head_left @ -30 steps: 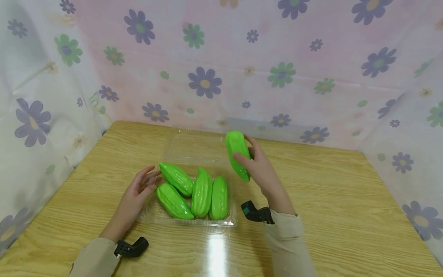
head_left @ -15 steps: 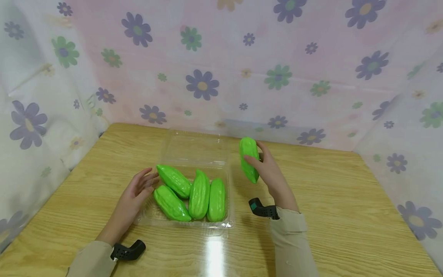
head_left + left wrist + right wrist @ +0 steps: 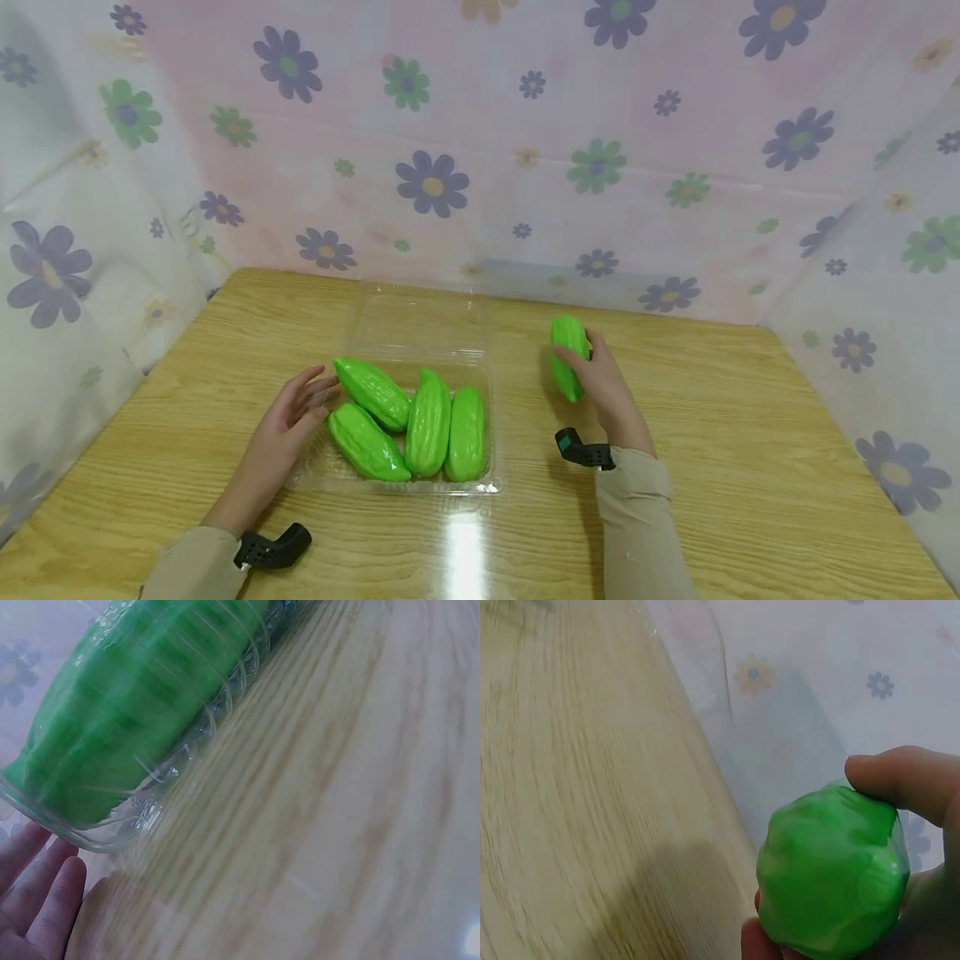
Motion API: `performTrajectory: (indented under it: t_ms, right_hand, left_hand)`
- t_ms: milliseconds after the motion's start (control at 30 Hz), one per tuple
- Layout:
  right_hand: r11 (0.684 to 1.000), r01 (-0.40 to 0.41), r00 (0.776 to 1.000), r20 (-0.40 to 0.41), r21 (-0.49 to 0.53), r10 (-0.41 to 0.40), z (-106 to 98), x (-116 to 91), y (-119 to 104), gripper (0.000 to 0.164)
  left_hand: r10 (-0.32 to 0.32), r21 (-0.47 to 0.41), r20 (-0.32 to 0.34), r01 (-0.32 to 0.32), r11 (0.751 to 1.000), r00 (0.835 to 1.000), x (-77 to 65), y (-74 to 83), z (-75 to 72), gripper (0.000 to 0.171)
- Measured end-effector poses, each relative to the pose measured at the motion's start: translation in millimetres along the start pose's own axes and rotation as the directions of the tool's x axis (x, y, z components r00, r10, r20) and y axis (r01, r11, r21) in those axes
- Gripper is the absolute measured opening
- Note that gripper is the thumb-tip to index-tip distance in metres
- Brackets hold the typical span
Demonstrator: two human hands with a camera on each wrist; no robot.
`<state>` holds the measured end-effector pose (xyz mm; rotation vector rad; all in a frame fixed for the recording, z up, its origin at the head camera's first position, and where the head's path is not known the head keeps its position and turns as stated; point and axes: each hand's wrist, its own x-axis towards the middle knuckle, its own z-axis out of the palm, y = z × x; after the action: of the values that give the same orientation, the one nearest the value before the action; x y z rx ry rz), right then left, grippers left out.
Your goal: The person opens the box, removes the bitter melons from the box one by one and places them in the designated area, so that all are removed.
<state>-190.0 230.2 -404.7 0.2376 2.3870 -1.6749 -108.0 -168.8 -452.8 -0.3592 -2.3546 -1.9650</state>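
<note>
Now gripping green gourd (image 3: 567, 333) in right hand (image 3: 606, 383), two o'clock from clear box (image 3: 489, 486), with left hand (image 3: 288, 419) relaxed at nine, perhaps for steadying.

A right hand grips a rounded, bright green object beside a wooden table edge and a flowered cloth.

The right hand (image 3: 937, 791) enters from the right side. Its thumb (image 3: 889, 772) lies against the upper right of the green object (image 3: 829, 874), and fingertips (image 3: 759, 943) show at the lower left, curled around it. The object's near end faces the camera, lumpy and slightly shiny. On the left spreads a pale wooden table (image 3: 592, 772) with streaky grain and a soft dark shadow (image 3: 671, 900). Beyond its slanting edge is a whitish cloth (image 3: 802, 720) printed with a yellow flower (image 3: 754, 673) and a small blue-purple one.
</note>
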Motion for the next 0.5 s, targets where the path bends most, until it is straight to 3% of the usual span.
performTrajectory:
  t_ms: [267,500]
  right_hand:
    - [0.998,-0.049,0.997,-0.055,-0.038,0.047,-13,3,8,0.082]
    - [0.992,-0.084,0.994,-0.079,-0.094,0.077,-14,6,17,0.08]
  left_hand:
    - [0.004,-0.001,0.005,-0.004,1.0,1.0,0.4,0.0,-0.6,0.047]
    - [-0.004,0.004,0.004,0.004,1.0,1.0,-0.1,-2.5,-0.3,0.048]
